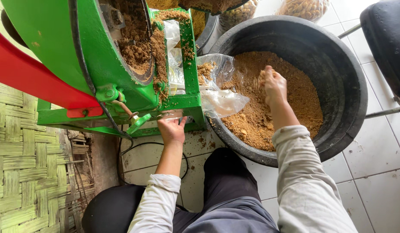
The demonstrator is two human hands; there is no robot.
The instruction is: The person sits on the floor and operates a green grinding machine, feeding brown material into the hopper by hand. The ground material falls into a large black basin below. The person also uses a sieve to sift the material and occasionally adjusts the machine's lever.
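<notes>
Nearest the camera, dark trousers (230, 190) and pale sleeves (307, 185) fill the six o'clock edge. At nine o'clock lies a woven mat (19, 172). The left hand (172, 129) grips the lower frame edge of the green machine (79, 56), fingers curled over it. At three o'clock, the right hand (273, 86) closes on a pinch of brown meal (295, 99) inside the black tub (346, 73), beside a clear plastic bag (221, 101).

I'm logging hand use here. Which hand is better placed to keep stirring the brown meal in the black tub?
Right. The right hand is already in the brown meal inside the black tub; the left hand grips the green machine's frame.
</notes>
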